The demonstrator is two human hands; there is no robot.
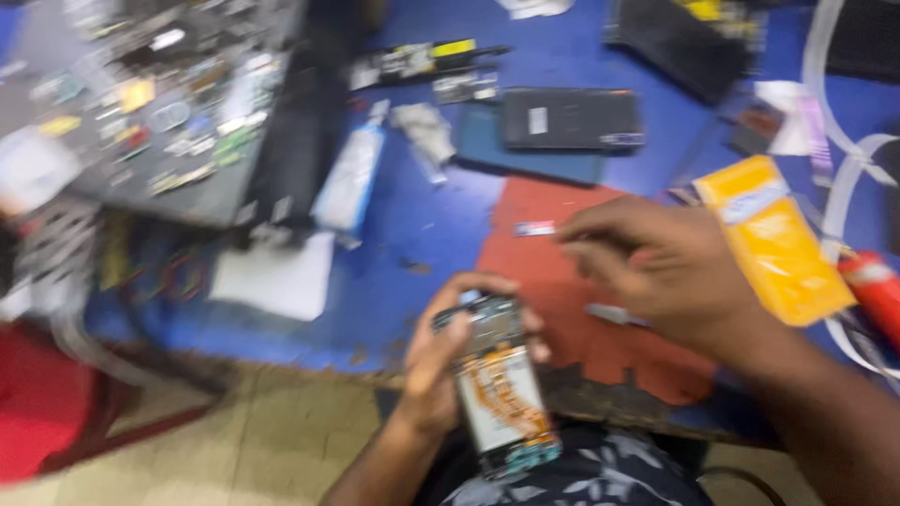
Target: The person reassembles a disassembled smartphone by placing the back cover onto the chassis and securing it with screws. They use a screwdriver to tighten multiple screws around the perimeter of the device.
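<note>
My left hand [441,361] grips an opened phone [502,384] with its back off, showing an orange flex cable and circuit parts, held upright above my lap at the table's front edge. My right hand [661,267] hovers over a red mat [562,281], fingers pinched on a thin tool whose silvery tip [614,315] pokes out beneath the palm. A tiny part [534,228] lies on the mat just left of my right fingers. The picture is blurred by motion.
The blue table [412,225] carries a dark phone [572,119] on a blue sheet, a white tube [352,178], a yellow packet [773,239], a white paper [274,276], a grey tray of small parts [150,112], and a red object [877,290] at right.
</note>
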